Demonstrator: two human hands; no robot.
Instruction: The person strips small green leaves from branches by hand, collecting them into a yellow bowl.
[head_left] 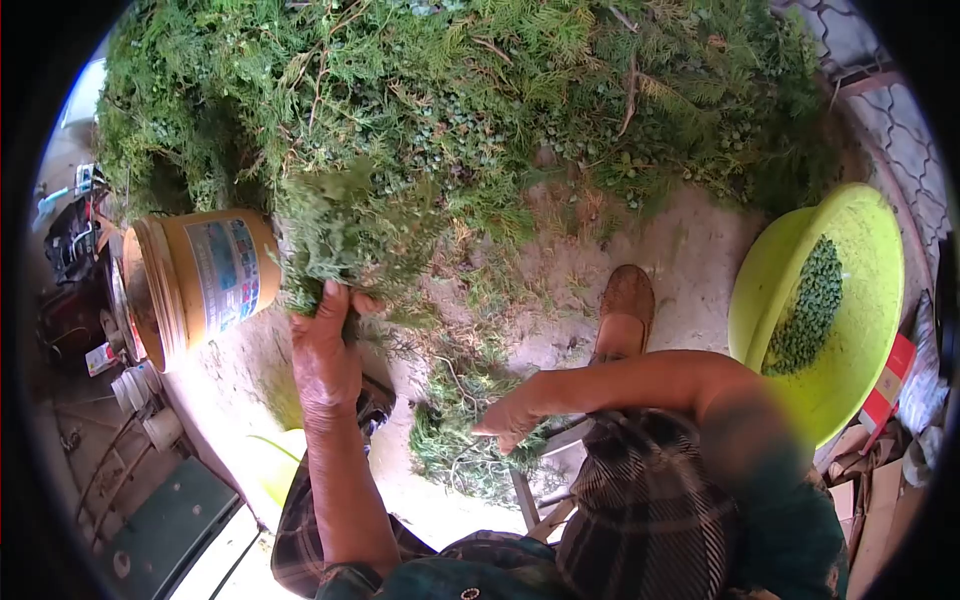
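Observation:
My left hand (330, 345) is closed round the base of a leafy green sprig (350, 225), held up near the orange bucket. My right hand (515, 410) reaches across in front of my body, above a small heap of cut greenery (470, 440) on the floor. Its fingers point down and inward, pressed together, and whatever they may hold is too small to make out. Beyond both hands lies a large pile of green branches (480, 90) with small pale berries among the leaves.
An orange bucket (225, 270) with a label lies left of the sprig. On the right, a tilted lime-green basin (870, 290) holds small green berries (812, 310). Another lime-green container (275, 465) is at lower left, beside a dark green stool (165, 530). My shoe (628, 300) is near the middle.

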